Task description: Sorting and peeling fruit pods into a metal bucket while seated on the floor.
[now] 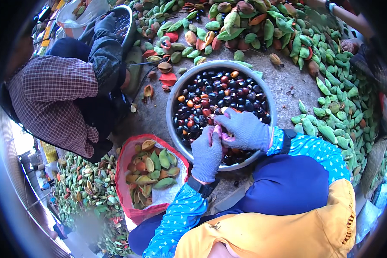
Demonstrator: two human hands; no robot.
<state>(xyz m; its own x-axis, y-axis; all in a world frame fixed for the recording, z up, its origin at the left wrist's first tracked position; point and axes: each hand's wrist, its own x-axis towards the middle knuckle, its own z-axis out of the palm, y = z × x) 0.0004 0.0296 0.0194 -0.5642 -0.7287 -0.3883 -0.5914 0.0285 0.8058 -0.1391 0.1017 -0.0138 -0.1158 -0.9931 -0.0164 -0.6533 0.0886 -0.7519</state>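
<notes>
A round metal basin (171, 106) full of glossy black, dark red and orange seeds (206, 87) stands on the concrete floor in front of me. Over its near side my two gloved hands meet, fingertips together. My left hand (207, 154), in a grey knit glove with pinkish fingertips, points up with its fingers bent. From the right comes my right hand (245, 130), in a like glove, with thumb and fingers curled near the left fingertips. Something small may be between the fingertips, but the fingers hide it. Pale and orange seeds show close by the right hand.
Left of the basin is a red-rimmed sack (120, 171) holding empty pods. Heaps of green pods (338, 106) lie along the top and right, with another heap at lower left. A person in a checked shirt (54, 87) sits at left by another basin (131, 25). Another person's arm shows upper right.
</notes>
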